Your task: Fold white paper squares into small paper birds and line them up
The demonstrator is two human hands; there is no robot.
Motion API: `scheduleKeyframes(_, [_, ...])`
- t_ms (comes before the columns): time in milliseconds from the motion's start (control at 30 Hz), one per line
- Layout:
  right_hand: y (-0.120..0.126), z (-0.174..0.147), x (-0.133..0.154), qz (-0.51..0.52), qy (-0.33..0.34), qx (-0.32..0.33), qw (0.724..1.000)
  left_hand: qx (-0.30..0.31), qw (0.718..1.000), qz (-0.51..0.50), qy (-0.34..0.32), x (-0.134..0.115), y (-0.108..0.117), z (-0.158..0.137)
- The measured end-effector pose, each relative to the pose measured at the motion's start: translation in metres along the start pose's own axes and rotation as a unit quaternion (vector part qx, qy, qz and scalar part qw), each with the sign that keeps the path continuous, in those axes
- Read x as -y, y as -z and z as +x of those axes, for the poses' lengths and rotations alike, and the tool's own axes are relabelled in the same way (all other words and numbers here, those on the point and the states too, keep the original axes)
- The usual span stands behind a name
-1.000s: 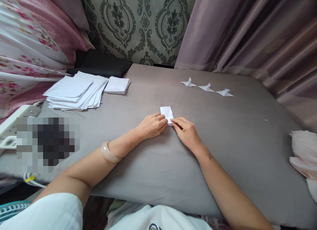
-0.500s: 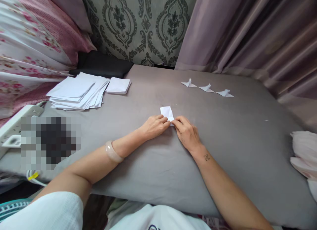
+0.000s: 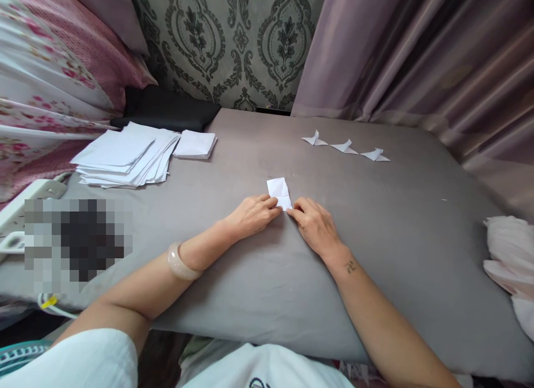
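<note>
A small creased piece of white paper (image 3: 278, 188) lies on the grey cloth surface (image 3: 250, 276) in front of me. At its lower left edge, my left hand (image 3: 253, 215) pinches the paper with bent fingers. My right hand (image 3: 314, 224) grips the lower right corner between thumb and fingertips. Creases cross the middle of the paper. Parts of its near edge are hidden under my fingers.
Three folded paper shapes (image 3: 344, 147) stand in a row at the back right. A loose stack of white paper (image 3: 125, 160) and a neater small stack (image 3: 195, 145) lie at the back left. A power strip (image 3: 29, 201) is at the left edge, and pale cloth (image 3: 511, 260) lies far right.
My hands have moved slightly apart, the left one shifting left along the near edge. More of the paper's middle and lower part now shows. The whole view has shifted a little.
</note>
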State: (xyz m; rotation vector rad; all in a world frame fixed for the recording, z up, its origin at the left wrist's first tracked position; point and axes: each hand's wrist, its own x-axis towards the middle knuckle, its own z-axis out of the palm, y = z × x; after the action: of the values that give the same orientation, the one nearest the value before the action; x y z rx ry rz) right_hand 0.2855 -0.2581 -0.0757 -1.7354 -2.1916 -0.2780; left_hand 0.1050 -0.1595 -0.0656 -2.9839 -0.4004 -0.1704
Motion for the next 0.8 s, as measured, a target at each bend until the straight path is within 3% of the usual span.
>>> scheduleKeyframes(133, [0.004, -0.005, -0.006, 0.040, -0.030, 0.023, 0.998, 0.015, 1.000, -0.002, -0.018, 0.001, 0.003, -0.004])
scheduleKeyframes(233, [0.007, -0.006, -0.011, 0.114, -0.107, 0.010, 0.988, 0.020, 0.999, -0.007, -0.024, 0.002, 0.003, -0.003])
scheduleKeyframes(333, [0.006, -0.001, -0.008, 0.230, -0.195, -0.055, 0.952, 0.020, 0.999, -0.017, -0.024, 0.001, 0.002, -0.001])
scheduleKeyframes(433, [-0.001, 0.008, 0.002, 0.317, -0.221, -0.073, 0.920, 0.020, 0.999, -0.029, -0.023, 0.001, 0.003, 0.001])
scheduleKeyframes(800, [-0.017, 0.021, 0.018, 0.275, -0.268, -0.026, 0.923, 0.004, 0.986, -0.164, -0.012, 0.020, 0.011, -0.009])
